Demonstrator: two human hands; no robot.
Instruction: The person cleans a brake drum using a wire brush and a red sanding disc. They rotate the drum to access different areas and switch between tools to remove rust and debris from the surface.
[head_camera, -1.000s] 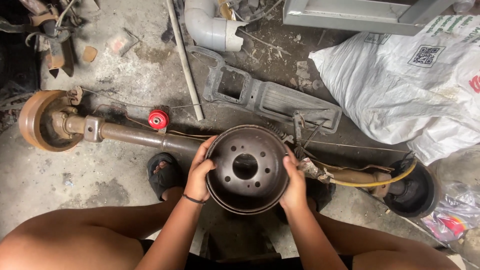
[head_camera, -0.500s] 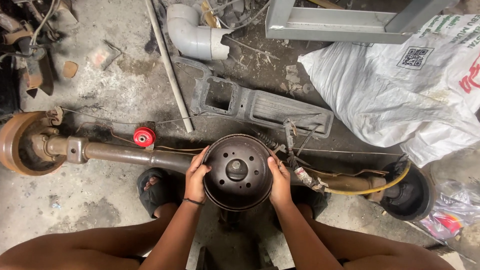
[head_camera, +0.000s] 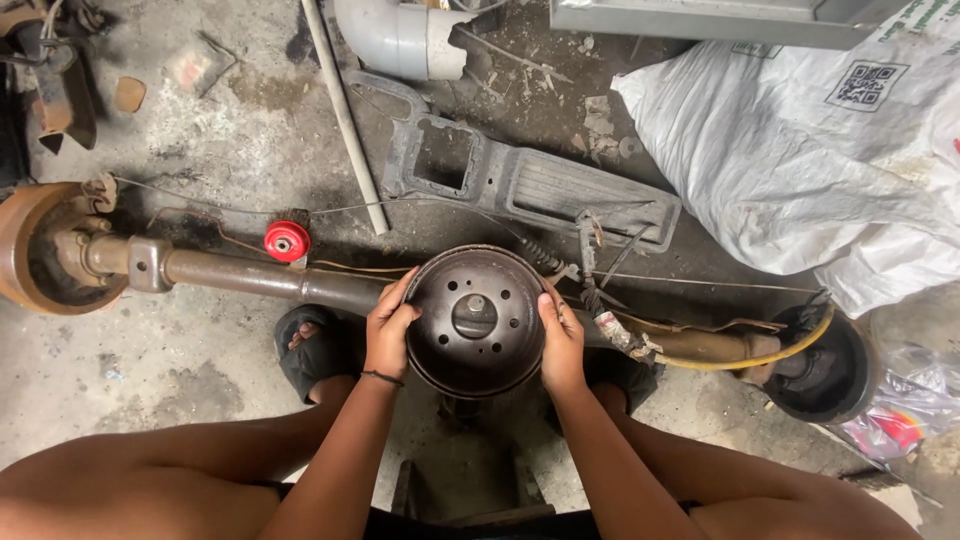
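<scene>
Left hand (head_camera: 390, 335) and right hand (head_camera: 562, 345) wrapped on opposite rims of the brake drum (head_camera: 476, 320), fingers curled over the edges, drum face up at mid axle (head_camera: 240, 272), just near of it. We'd keep grip even, drum level, no tilt. Floor (head_camera: 150, 400): stained rough concrete; white sack (head_camera: 800, 170) far right, grey pipe (head_camera: 400, 40) far

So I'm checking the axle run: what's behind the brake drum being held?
The rusty axle tube runs in behind the brake drum, gripped by the left hand and right hand. The drum covers the axle's middle.
</scene>
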